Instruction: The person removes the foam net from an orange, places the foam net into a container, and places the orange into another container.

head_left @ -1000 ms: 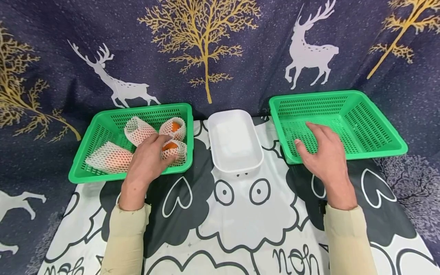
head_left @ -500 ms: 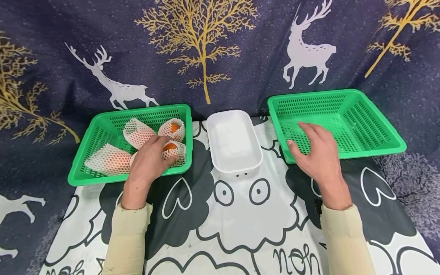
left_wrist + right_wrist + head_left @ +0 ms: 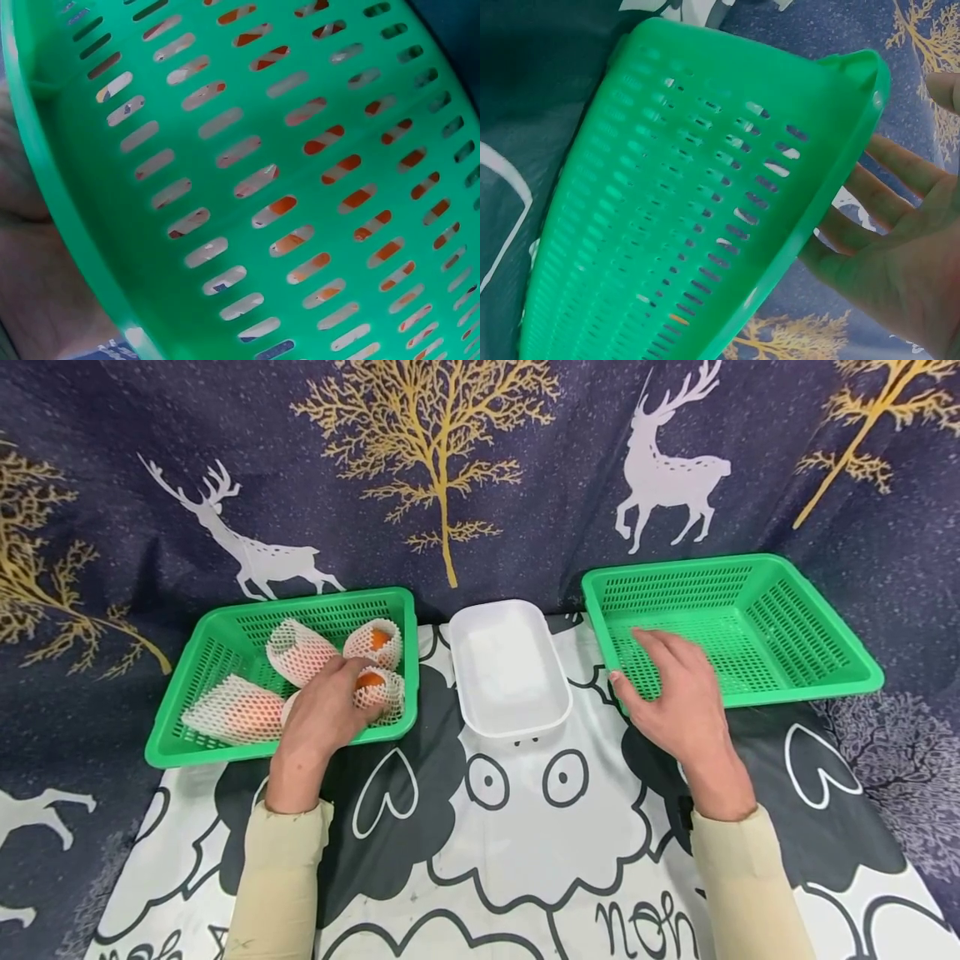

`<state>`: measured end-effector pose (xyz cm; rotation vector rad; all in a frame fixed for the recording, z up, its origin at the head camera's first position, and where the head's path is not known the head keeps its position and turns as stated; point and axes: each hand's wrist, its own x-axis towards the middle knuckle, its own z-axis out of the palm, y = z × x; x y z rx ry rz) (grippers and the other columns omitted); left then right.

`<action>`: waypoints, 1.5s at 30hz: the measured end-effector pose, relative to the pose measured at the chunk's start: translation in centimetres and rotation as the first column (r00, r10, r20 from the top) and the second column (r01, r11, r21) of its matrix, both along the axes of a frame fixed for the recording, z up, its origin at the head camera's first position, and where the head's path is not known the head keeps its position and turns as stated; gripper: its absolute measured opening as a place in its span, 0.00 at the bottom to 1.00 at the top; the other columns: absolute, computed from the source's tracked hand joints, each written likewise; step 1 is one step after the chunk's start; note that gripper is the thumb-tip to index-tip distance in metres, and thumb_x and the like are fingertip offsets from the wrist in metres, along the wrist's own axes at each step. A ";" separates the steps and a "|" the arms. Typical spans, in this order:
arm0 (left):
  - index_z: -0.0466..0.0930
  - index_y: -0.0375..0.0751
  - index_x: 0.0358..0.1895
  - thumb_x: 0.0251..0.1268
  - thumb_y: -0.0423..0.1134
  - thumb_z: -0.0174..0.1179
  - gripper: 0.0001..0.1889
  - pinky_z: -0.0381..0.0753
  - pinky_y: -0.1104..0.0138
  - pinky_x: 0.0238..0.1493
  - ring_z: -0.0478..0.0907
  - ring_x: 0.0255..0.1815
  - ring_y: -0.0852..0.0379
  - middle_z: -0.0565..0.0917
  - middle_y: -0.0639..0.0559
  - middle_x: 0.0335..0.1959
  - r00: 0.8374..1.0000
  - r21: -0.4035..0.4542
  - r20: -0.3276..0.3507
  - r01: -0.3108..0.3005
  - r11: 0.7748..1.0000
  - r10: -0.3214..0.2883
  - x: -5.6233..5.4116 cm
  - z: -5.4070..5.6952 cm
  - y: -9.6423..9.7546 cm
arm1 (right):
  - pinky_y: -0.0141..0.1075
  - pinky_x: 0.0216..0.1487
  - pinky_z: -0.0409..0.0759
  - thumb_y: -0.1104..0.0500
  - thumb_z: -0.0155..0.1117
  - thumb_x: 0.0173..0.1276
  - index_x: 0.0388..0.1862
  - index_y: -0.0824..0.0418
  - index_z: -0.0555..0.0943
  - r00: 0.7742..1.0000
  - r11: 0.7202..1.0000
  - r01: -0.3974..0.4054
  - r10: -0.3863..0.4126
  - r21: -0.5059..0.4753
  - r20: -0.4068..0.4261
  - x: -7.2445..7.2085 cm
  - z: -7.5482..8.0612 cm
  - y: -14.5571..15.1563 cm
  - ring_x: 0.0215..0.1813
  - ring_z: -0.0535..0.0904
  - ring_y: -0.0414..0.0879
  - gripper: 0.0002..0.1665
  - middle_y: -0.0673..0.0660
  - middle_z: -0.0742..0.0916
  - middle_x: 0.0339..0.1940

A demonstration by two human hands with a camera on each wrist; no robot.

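Note:
My left hand [image 3: 322, 710] reaches over the front rim of the left green basket [image 3: 180, 710]. Its thumb and fingers pinch an orange-coloured round fruit in a white foam net [image 3: 381, 689]; the far fingertips are hidden. Behind it sits a second netted orange fruit [image 3: 375, 643]. Two pinkish-white netted pieces, one at the back [image 3: 300, 652] and one at the left [image 3: 238, 710], lie in the same basket. My right hand [image 3: 678, 697] is held over the near left part of the right green basket [image 3: 813, 693], fingers spread and holding nothing.
Between the baskets stands a white plastic tray [image 3: 512, 727] with rounded corners. The tablecloth [image 3: 517, 852] carries black-and-white cartoon sheep. Behind everything hangs a dark blue cloth [image 3: 540, 527] printed with deer and trees.
My right hand has drifted left toward the left rim of its basket. The left hand stays at the netted orange fruit, and the view has shifted slightly.

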<state>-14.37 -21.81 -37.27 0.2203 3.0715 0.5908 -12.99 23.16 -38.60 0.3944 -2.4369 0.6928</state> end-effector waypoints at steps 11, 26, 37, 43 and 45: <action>0.69 0.37 0.77 0.65 0.44 0.75 0.40 0.79 0.40 0.57 0.77 0.62 0.32 0.76 0.30 0.66 0.996 -0.064 0.089 -0.001 0.998 0.006 -0.7 0.3 0.3 | 0.63 0.68 0.71 0.53 0.74 0.66 0.69 0.65 0.81 0.998 0.998 -0.058 0.057 0.005 0.016 0.1 -0.3 -1.5 0.68 0.77 0.68 0.34 0.66 0.84 0.65; 0.65 0.32 0.79 0.64 0.45 0.75 0.44 0.70 0.38 0.71 0.68 0.75 0.29 0.71 0.29 0.75 0.980 -0.044 0.199 0.008 0.999 0.000 -1.9 -0.1 0.1 | 0.63 0.69 0.70 0.52 0.75 0.67 0.70 0.64 0.81 0.997 0.998 -0.062 0.061 0.027 0.053 0.1 -0.5 -2.0 0.69 0.76 0.67 0.35 0.66 0.84 0.66; 0.65 0.34 0.79 0.64 0.45 0.75 0.44 0.71 0.39 0.71 0.69 0.74 0.30 0.71 0.31 0.75 0.970 -0.014 0.241 0.006 1.000 -0.003 -2.3 -0.2 0.0 | 0.62 0.71 0.69 0.52 0.75 0.67 0.70 0.65 0.81 0.996 0.996 -0.086 0.085 0.013 0.037 0.0 -0.6 -2.2 0.69 0.76 0.66 0.35 0.67 0.84 0.66; 0.65 0.35 0.79 0.65 0.46 0.74 0.43 0.73 0.38 0.69 0.70 0.73 0.31 0.73 0.31 0.73 0.968 -0.031 0.250 0.010 0.999 -0.002 -2.4 -0.1 0.0 | 0.61 0.70 0.70 0.54 0.76 0.67 0.70 0.65 0.80 0.994 0.994 -0.107 0.106 0.002 0.034 0.1 -0.6 -2.4 0.69 0.76 0.66 0.35 0.67 0.84 0.65; 0.65 0.36 0.79 0.64 0.47 0.74 0.44 0.73 0.38 0.68 0.70 0.72 0.31 0.73 0.31 0.73 0.969 -0.034 0.248 0.009 0.999 0.000 -2.4 -0.1 0.0 | 0.61 0.70 0.70 0.54 0.75 0.67 0.70 0.65 0.80 0.993 0.994 -0.109 0.109 0.003 0.035 0.2 -0.6 -2.4 0.68 0.76 0.66 0.35 0.67 0.84 0.65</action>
